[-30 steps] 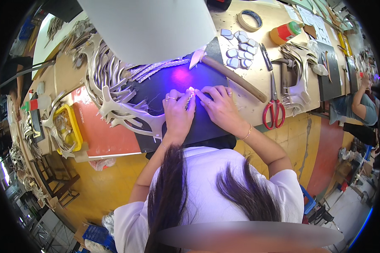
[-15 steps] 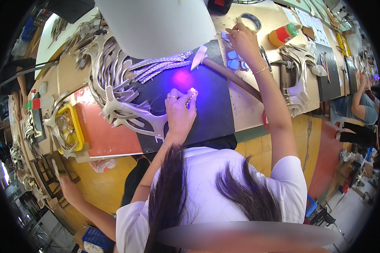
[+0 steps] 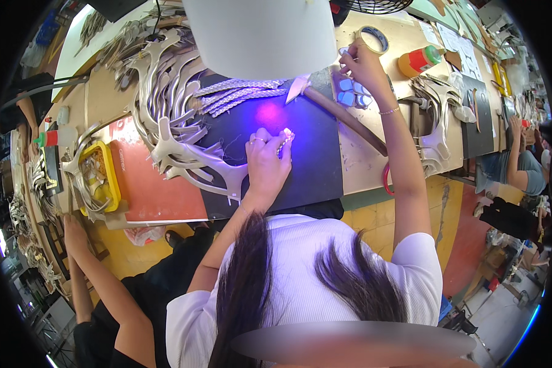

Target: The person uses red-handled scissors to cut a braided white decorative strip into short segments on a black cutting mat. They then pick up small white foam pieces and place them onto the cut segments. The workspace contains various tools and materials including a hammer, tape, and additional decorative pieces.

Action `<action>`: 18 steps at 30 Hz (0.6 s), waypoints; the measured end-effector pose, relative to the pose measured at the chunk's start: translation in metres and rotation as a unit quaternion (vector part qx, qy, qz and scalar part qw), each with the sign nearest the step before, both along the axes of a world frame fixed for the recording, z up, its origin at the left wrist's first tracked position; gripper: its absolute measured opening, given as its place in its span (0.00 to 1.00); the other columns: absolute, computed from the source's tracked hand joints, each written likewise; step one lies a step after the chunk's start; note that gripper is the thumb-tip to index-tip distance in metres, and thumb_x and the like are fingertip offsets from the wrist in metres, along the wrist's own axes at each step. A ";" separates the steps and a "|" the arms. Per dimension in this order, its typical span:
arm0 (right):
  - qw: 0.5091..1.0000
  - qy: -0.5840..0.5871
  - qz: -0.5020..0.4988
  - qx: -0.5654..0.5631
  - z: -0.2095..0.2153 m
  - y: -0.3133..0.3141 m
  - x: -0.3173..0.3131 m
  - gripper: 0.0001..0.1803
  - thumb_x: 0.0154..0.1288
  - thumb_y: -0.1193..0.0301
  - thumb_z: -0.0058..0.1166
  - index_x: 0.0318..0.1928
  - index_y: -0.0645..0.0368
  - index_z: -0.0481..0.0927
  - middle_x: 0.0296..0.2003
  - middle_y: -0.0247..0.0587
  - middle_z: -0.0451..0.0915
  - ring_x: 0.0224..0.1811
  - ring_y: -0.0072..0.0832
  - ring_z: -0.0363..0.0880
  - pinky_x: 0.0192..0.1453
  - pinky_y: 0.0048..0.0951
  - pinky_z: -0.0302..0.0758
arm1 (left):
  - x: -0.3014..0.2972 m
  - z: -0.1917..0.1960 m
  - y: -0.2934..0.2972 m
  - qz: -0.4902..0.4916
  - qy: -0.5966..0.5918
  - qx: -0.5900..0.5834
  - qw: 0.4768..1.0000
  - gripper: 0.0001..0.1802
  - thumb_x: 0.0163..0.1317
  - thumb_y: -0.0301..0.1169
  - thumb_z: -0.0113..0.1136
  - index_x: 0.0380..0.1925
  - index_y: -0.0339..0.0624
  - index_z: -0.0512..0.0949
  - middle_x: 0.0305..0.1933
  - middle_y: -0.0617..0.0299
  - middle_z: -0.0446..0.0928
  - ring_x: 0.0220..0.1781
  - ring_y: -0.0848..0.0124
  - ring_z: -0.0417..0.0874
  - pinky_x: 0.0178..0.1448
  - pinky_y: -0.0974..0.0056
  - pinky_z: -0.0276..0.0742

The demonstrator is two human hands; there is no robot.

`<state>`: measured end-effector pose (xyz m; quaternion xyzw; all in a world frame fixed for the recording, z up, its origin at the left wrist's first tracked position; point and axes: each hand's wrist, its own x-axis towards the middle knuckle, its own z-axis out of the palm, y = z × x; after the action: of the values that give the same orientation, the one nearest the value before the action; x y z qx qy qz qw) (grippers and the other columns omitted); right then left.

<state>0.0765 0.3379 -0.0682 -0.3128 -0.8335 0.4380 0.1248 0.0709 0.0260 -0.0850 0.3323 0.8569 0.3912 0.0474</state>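
My left hand (image 3: pixel 268 161) is closed in a pinch over the black mat (image 3: pixel 316 159). Between its fingertips a short end of braided silver strap (image 3: pixel 286 140) stands up, lit by purple light. Beyond it lie several braided silver straps (image 3: pixel 242 92). My right hand (image 3: pixel 367 66) reaches to the far right, its fingers pinched at a small pale-blue piece (image 3: pixel 344 51). Several similar blue-white square pieces (image 3: pixel 353 92) lie just below that hand. A hammer (image 3: pixel 343 116) with a pale head and wooden handle rests between my hands, head toward the straps.
A large white cylinder (image 3: pixel 260 37) overhangs the far side. Metallic cut straps (image 3: pixel 172 104) are piled left, near a red sheet (image 3: pixel 159 196) and yellow tray (image 3: pixel 113 184). A tape roll (image 3: pixel 383 40) and orange bottle (image 3: pixel 414 62) stand right. Another person's arm (image 3: pixel 113 294) is at left.
The view has shifted slightly, so the table things sit farther right and lower. Both my hands keep nearly the same places and grips. At left, the other person has come farther into view.
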 end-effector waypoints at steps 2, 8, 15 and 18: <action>0.998 0.007 0.040 0.046 0.010 -0.007 0.008 0.10 0.66 0.69 0.61 0.37 0.62 0.77 0.27 0.40 0.83 0.30 0.27 0.86 0.33 0.28 0.78 | 0.000 0.001 0.000 0.001 -0.001 0.001 1.000 0.09 0.54 0.28 0.68 0.36 0.41 0.85 0.33 0.59 0.71 0.39 0.61 0.73 0.45 0.55 0.65; 0.967 -0.022 0.146 -0.206 0.032 -0.078 0.041 0.10 0.67 0.69 0.60 0.43 0.61 0.78 0.29 0.33 0.83 0.28 0.19 0.81 0.33 0.19 0.75 | -0.005 0.003 -0.001 -0.010 0.001 0.002 1.000 0.09 0.54 0.29 0.70 0.36 0.39 0.86 0.31 0.60 0.71 0.38 0.63 0.74 0.45 0.57 0.65; 0.933 -0.057 0.349 -0.065 0.029 -0.103 0.036 0.09 0.57 0.67 0.67 0.37 0.55 0.84 0.33 0.36 0.83 0.52 0.31 0.77 0.51 0.33 0.76 | -0.003 0.003 0.000 0.002 0.008 -0.003 1.000 0.10 0.53 0.31 0.71 0.35 0.40 0.86 0.32 0.60 0.72 0.38 0.63 0.74 0.46 0.57 0.65; 0.910 -0.078 0.406 0.001 0.026 -0.103 0.025 0.07 0.54 0.67 0.68 0.32 0.54 0.85 0.33 0.34 0.84 0.61 0.37 0.68 0.59 0.36 0.72 | -0.002 0.002 0.001 0.005 0.021 -0.005 1.000 0.10 0.52 0.31 0.70 0.35 0.41 0.86 0.33 0.60 0.72 0.40 0.62 0.74 0.46 0.57 0.65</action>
<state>0.1019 0.2350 -0.0421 0.0199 -0.8961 0.4241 -0.1294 0.0685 0.0269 -0.0835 0.3359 0.8611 0.3805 0.0292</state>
